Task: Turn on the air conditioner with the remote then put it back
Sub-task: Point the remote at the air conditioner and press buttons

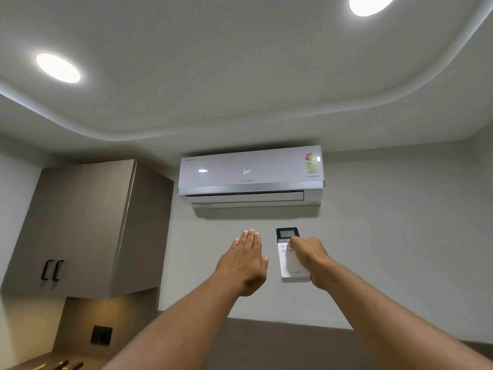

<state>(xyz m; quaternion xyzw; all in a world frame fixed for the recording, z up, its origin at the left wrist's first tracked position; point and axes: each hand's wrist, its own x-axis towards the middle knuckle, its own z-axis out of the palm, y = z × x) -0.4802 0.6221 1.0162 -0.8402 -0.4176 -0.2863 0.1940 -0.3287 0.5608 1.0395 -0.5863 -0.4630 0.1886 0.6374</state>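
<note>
Pointing: remote (290, 259) aimed up at the air conditioner (250, 176), long axis nearly upright, dark screen end on top, white button end below.
Remote place: raised in the air just under the air conditioner, in front of the wall.
Right hand (310, 256): wrapped round the remote's right side, thumb down on the upper buttons.
Left hand (244, 261): flat, fingers straight and together, holding nothing, just left of the remote and not touching it.
Air conditioner: one, high on the wall, display lit at 24, a dark gap showing above the bottom flap.
Counts: one remote; two hands; two ceiling lights (58, 68); one wall cupboard (88, 228) with two dark handles.
Hard to make out: button labels on the remote too small to read; right-hand fingers hidden behind the remote; second ceiling light cut off by the top edge; things at the bottom left corner cut off and unclear.
</note>
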